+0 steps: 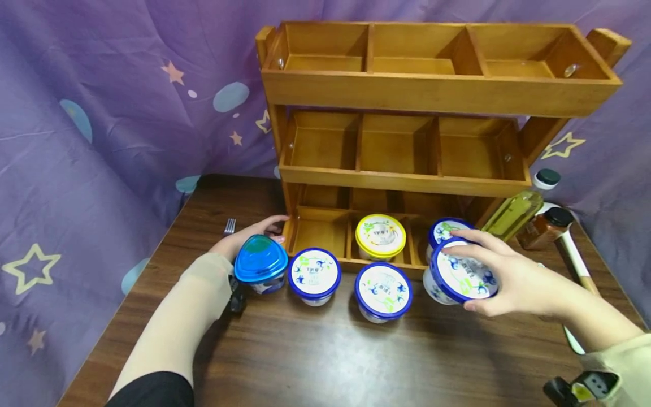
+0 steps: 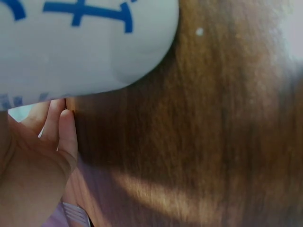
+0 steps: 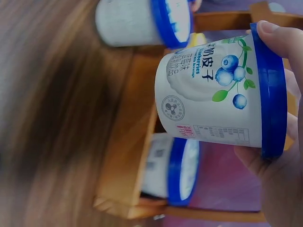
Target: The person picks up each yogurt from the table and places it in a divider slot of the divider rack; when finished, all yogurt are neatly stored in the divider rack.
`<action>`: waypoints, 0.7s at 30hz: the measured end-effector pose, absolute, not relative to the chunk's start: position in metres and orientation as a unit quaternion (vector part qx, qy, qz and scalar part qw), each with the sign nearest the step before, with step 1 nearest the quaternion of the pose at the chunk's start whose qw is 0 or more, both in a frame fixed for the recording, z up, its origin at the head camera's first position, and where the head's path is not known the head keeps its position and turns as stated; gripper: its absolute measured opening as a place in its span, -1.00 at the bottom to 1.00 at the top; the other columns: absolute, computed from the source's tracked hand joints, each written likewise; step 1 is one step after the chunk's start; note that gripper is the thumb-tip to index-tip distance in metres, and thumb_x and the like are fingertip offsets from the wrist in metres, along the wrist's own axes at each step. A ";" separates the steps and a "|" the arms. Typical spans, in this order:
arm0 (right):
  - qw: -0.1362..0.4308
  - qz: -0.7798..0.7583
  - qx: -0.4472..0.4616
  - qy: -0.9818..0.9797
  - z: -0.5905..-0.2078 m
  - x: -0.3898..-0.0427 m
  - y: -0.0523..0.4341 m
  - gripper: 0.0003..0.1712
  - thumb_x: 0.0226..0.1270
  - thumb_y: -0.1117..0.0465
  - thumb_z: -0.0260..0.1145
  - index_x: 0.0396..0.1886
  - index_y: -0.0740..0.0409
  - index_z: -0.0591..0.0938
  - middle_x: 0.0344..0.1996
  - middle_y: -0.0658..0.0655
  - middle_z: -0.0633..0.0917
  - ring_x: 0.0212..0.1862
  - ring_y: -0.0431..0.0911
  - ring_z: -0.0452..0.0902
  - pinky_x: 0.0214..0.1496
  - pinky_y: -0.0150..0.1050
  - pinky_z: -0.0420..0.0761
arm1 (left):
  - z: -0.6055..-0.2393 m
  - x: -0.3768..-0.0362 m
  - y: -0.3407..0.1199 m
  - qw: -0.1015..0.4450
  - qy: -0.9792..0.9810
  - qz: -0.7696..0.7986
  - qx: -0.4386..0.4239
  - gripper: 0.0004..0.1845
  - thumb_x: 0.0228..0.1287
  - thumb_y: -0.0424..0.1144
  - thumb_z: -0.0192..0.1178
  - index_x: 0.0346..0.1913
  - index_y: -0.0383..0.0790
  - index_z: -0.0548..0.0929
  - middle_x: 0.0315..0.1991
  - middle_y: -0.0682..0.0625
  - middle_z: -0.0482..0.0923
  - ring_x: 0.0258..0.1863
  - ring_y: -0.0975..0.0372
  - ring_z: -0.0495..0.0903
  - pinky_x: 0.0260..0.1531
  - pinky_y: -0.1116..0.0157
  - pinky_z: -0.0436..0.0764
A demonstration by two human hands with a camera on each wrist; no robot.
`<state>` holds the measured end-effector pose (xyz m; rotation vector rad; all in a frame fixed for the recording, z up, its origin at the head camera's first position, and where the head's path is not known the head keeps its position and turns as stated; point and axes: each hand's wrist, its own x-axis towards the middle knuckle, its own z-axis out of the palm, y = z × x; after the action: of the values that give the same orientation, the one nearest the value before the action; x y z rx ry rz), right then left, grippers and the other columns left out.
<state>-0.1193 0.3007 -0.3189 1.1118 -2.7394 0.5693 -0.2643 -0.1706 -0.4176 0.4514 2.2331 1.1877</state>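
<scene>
While the right hand [image 1: 513,282] grasps a tilted blueberry cup [image 1: 460,277] just before the rack [image 1: 407,181], whose bottom tier holds two cups, the relaxed left hand [image 1: 249,234] rests at the rack's left corner.

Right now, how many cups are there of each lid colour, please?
Blue round lid: 4, one held in the right hand, two on the table, one in the rack.
Yellow lid: 1, in the rack.
Blue domed lid: 1, by the left hand.
Total: 6 cups.
</scene>
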 end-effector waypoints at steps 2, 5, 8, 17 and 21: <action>0.070 0.193 0.378 -0.903 -0.312 -0.122 0.296 0.01 -0.40 0.00 0.65 0.22 -0.10 0.45 0.30 0.12 0.26 0.19 -0.14 0.18 0.02 -0.57 0.20 | -0.417 -0.264 -0.170 0.283 0.834 0.442 0.172 -0.36 0.39 -0.05 0.02 0.45 0.02 0.05 0.31 -0.32 0.16 0.24 -0.14 0.22 0.22 -0.13 0.19; 0.081 0.201 0.395 -0.893 -0.303 -0.128 0.286 0.01 -0.40 0.05 0.65 0.22 -0.04 0.44 0.30 0.17 0.25 0.17 -0.13 0.21 0.05 -0.58 0.20 | -0.416 -0.264 -0.170 0.286 0.831 0.446 0.171 -0.35 0.39 -0.05 0.02 0.45 0.02 0.04 0.31 -0.32 0.14 0.26 -0.15 0.20 0.22 -0.15 0.16; 0.092 0.207 0.401 -0.888 -0.297 -0.133 0.275 0.01 -0.41 0.09 0.66 0.22 -0.02 0.45 0.30 0.19 0.24 0.17 -0.09 0.24 0.07 -0.58 0.20 | -0.416 -0.262 -0.171 0.293 0.830 0.449 0.156 -0.34 0.37 0.00 0.03 0.45 0.09 0.05 0.33 -0.29 0.12 0.28 -0.13 0.17 0.23 -0.17 0.12; 0.132 0.249 0.412 -0.866 -0.296 -0.148 0.246 -0.04 -0.32 0.00 0.62 0.22 0.02 0.46 0.30 0.24 0.24 0.20 0.08 0.25 0.15 -0.53 0.19 | -0.415 -0.260 -0.171 0.291 0.830 0.450 0.154 -0.34 0.37 -0.01 0.04 0.45 0.08 0.05 0.33 -0.30 0.14 0.28 -0.14 0.19 0.23 -0.17 0.13; 0.141 0.261 0.408 -0.863 -0.299 -0.154 0.236 -0.05 -0.28 -0.02 0.62 0.23 -0.01 0.45 0.31 0.24 0.22 0.21 0.09 0.26 0.14 -0.45 0.25 | -0.415 -0.261 -0.170 0.287 0.832 0.447 0.158 -0.35 0.37 0.00 0.04 0.44 0.08 0.06 0.32 -0.30 0.15 0.26 -0.13 0.21 0.23 -0.16 0.15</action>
<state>-0.1536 0.2360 -0.2985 1.1785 -2.4923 0.7549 -0.2611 -0.1699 -0.4148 0.4212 2.2243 1.1945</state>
